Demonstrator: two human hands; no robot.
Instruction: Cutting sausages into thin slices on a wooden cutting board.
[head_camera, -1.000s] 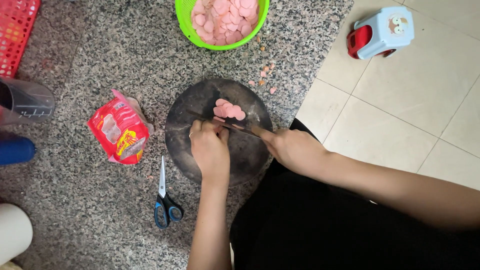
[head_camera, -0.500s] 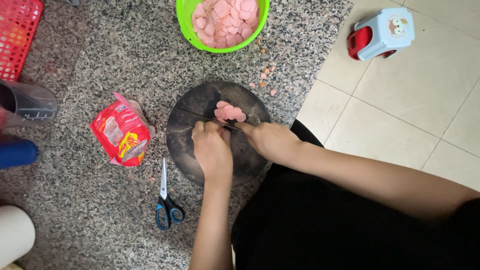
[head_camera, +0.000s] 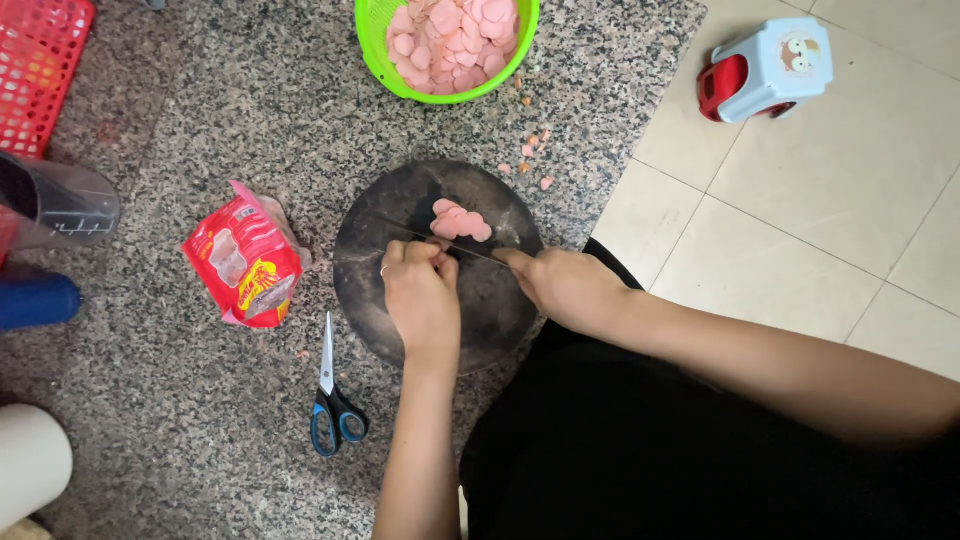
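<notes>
A round dark cutting board (head_camera: 370, 280) lies on the speckled granite floor. My left hand (head_camera: 420, 295) rests on it, fingers curled over a piece of pink sausage that is mostly hidden. My right hand (head_camera: 565, 285) grips a knife (head_camera: 455, 245) whose thin blade runs across the board just beyond my left fingertips. A small pile of pink sausage slices (head_camera: 460, 222) sits on the board behind the blade. A green bowl (head_camera: 375, 55) at the top holds many more pink slices.
A red snack packet (head_camera: 243, 265) lies left of the board and blue-handled scissors (head_camera: 332, 395) below it. A red basket (head_camera: 40, 70), a clear measuring jug (head_camera: 60, 205) and a blue object (head_camera: 35, 300) stand at the left. A small blue stool (head_camera: 765, 70) sits on the tiles.
The knife and my right hand have shifted slightly over the board while my left hand stays on the sausage. The view has moved a little.
</notes>
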